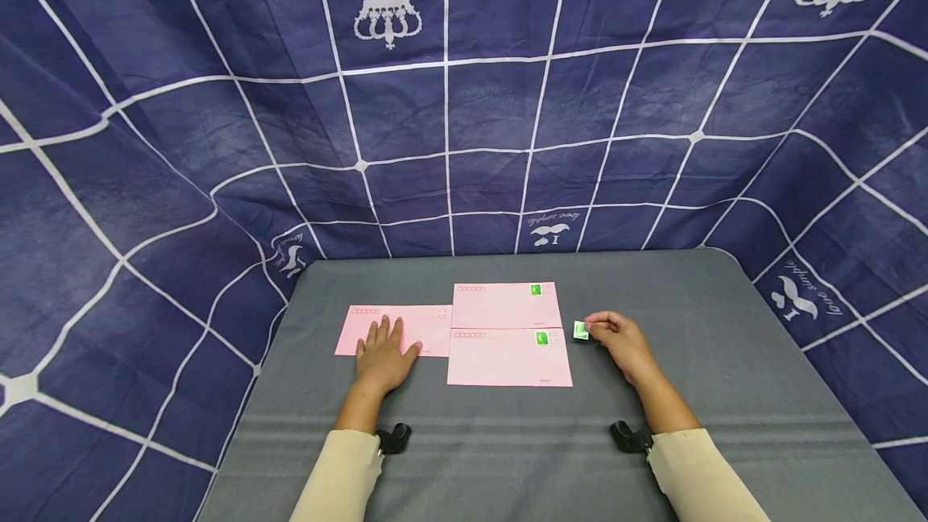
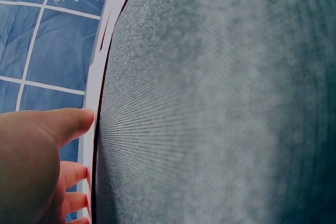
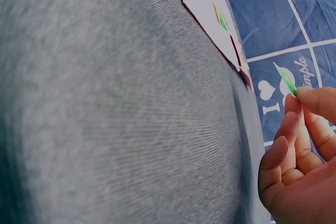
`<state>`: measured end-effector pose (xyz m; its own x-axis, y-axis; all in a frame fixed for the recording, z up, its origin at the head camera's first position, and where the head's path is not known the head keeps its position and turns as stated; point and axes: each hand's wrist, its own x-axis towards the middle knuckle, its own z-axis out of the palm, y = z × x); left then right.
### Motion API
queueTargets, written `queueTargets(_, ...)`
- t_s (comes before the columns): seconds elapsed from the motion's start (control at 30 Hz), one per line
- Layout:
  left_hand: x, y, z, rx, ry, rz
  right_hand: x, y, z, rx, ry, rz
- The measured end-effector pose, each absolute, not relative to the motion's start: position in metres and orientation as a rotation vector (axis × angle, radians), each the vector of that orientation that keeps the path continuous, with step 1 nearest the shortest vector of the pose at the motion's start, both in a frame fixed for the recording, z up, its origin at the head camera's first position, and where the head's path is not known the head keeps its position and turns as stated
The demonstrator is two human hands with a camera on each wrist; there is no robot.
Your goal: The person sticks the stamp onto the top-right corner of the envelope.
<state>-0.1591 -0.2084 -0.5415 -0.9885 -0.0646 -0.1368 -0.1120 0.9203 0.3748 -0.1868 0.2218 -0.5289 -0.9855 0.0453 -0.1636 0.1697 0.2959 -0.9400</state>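
Note:
My left hand (image 1: 384, 359) rests with spread fingers on a pink envelope (image 1: 428, 337) at the left, whose top right corner bears only printed marks. Between thumb and forefinger, my right hand (image 1: 622, 342) pinches a small green stamp (image 1: 581, 330) by its edge. In the right wrist view the same stamp (image 3: 286, 80) is held up off the cloth. Two more pink envelopes lie between the hands, an upper one (image 1: 500, 308) and a lower one (image 1: 507, 365). Each has a green stamp in its top right corner, one above (image 1: 536, 290), one below (image 1: 542, 338).
A grey cloth (image 1: 464, 449) covers the table. Dark blue curtains (image 1: 493, 103) with white lines hang behind it and on both sides. A black wrist mount (image 1: 394, 438) sits at the left sleeve, another mount (image 1: 631, 437) at the right.

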Motion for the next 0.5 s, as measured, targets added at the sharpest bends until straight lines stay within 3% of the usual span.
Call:
queueTargets(0.27, -0.157, -0.207, -0.54, -0.133, 2.966, 0.571, -0.181, 0.212, -0.508, 0.157, 2.435, -1.82)
queueTargets(0.5, -0.156, -0.206, -0.537, -0.14, 2.95, 0.578, -0.192, 0.216, -0.527, 0.135, 2.444, -1.855)
